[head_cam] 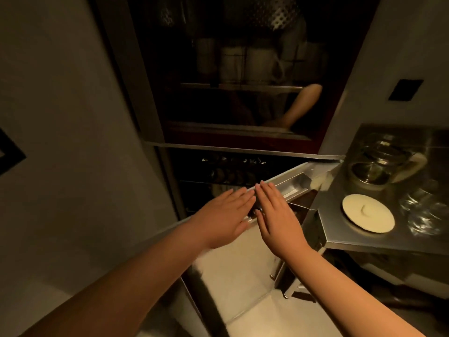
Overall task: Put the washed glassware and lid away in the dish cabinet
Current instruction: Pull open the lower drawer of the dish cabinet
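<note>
Steel counter [335,229] bears round cream lid [368,213], clear glassware [379,161].

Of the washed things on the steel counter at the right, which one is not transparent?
The round cream lid, lying flat nearest the hands. The glass pitcher behind it and the glasses to its right are see-through.

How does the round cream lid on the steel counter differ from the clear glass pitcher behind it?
The round cream lid is opaque; the clear glass pitcher is see-through. The lid is a low disc lying flat with a small knob on top; the pitcher is a bulkier vessel with a cream handle at its right. The lid sits nearer the camera, the pitcher farther back. Both rest on the steel counter, untouched by either hand.
</note>
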`<state>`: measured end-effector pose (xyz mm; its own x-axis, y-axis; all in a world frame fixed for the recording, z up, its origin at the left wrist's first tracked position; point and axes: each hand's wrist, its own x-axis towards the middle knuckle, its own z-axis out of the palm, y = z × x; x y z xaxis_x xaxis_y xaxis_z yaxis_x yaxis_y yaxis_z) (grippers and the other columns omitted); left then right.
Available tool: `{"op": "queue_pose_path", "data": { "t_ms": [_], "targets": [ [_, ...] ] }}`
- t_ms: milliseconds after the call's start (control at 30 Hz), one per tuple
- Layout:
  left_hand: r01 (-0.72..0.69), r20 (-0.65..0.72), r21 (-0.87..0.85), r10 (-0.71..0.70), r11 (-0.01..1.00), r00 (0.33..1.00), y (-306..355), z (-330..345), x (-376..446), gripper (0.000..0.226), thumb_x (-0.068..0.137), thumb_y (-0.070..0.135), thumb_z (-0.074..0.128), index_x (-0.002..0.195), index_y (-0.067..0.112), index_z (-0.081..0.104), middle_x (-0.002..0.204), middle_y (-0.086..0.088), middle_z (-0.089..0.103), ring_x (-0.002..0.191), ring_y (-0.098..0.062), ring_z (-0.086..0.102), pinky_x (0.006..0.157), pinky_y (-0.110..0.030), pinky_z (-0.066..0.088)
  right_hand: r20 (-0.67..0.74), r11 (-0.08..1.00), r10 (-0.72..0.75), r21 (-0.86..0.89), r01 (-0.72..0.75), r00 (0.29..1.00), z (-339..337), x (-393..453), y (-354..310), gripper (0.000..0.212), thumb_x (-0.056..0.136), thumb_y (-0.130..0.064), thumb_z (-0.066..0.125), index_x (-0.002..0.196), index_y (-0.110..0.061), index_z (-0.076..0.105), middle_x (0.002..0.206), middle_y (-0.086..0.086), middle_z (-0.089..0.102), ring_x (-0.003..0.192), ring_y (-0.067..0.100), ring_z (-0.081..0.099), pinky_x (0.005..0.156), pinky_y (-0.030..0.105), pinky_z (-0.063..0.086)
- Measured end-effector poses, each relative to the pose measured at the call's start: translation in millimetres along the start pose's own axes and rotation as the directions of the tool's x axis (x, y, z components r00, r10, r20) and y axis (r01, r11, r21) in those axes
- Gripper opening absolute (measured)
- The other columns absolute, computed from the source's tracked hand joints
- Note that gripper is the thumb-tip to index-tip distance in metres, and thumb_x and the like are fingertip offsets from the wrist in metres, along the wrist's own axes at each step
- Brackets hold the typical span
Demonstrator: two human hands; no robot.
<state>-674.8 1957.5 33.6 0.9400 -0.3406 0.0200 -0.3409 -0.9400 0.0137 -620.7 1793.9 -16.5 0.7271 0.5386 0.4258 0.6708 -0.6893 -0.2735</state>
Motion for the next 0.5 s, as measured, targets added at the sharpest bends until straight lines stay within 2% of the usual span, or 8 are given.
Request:
{"op": "queue_pose_path", "data": {
  "t_ms": [100, 300, 400, 500],
  "targets": [
    [-0.074, 0.038, -0.071, 0.077, 0.995, 0.996, 10.2, -8.6, 4.3, 0.057, 0.100, 0.041, 0.024, 0.148, 0.018, 0.003, 0.158, 0.001, 0.000, 0.143, -0.009, -0.003, 0.110, -0.024, -0.005, 0.058, 0.998, 0.032, -0.053, -0.028, 0.998, -10.0, -13.8, 4.3, 0.055, 0.097, -0.028, 0.042, 0.147, -0.017, 0.023, 0.155, 0.003, 0.022, 0.143, 0.010, 0.004, 0.115, 0.027, 0.005],
    [-0.232, 0.021, -0.148, 0.237, 0.961, 0.971, 26.6, -4.1, 0.1, 0.057, 0.100, 0.042, 0.024, 0.148, 0.021, 0.002, 0.157, 0.004, 0.000, 0.142, -0.005, -0.003, 0.110, -0.022, -0.005, 0.020, 0.991, 0.127, -0.044, -0.126, 0.992, -34.4, -41.6, 1.1, 0.048, 0.098, -0.030, 0.041, 0.144, -0.018, 0.031, 0.151, -0.001, 0.031, 0.140, 0.005, 0.011, 0.113, 0.024, 0.013],
    [-0.267, -0.006, -0.221, 0.273, 0.938, 0.962, 37.3, 3.2, 3.7, 0.056, 0.100, 0.041, 0.023, 0.148, 0.023, 0.002, 0.157, 0.005, 0.000, 0.141, -0.003, -0.004, 0.111, -0.022, -0.004, 0.011, 0.977, 0.207, -0.054, -0.206, 0.978, -41.9, -55.4, -0.9, 0.049, 0.099, -0.036, 0.034, 0.145, -0.021, 0.029, 0.152, -0.003, 0.029, 0.138, 0.001, 0.010, 0.112, 0.022, 0.013],
    [-0.302, -0.027, -0.220, 0.304, 0.927, 0.952, 50.9, 10.7, 9.8, 0.056, 0.100, 0.042, 0.022, 0.148, 0.022, 0.002, 0.158, 0.004, 0.000, 0.142, -0.006, -0.003, 0.112, -0.024, -0.003, 0.021, 0.959, 0.281, -0.044, -0.280, 0.959, -49.3, -69.4, -0.1, 0.051, 0.099, -0.040, 0.031, 0.147, -0.025, 0.023, 0.154, -0.006, 0.024, 0.136, -0.003, 0.010, 0.108, 0.018, 0.014]
  ]
}}
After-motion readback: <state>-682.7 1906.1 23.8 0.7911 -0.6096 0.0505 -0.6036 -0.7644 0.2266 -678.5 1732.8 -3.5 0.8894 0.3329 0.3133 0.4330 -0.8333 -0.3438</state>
